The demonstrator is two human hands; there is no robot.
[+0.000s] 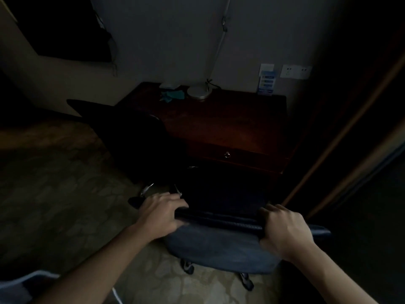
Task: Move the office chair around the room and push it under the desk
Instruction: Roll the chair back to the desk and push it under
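Observation:
The room is dim. A dark blue office chair point(219, 242) stands right in front of me, its backrest facing me and its seat lost in shadow toward the desk. My left hand point(162, 213) grips the left end of the backrest's top edge. My right hand point(285, 229) grips the right end. Two castors show below the backrest. Just beyond the chair stands a dark reddish wooden desk point(230, 128) against the wall, with a drawer and a small ring pull point(228, 154). The space under the desk is black.
A second dark chair point(122, 130) stands left of the desk. On the desk sit a lamp base point(199, 93), crumpled teal paper point(172, 95) and a card stand point(266, 84). A dark wooden door or wardrobe point(350, 128) rises at right. Patterned carpet point(54, 194) spreads to the left.

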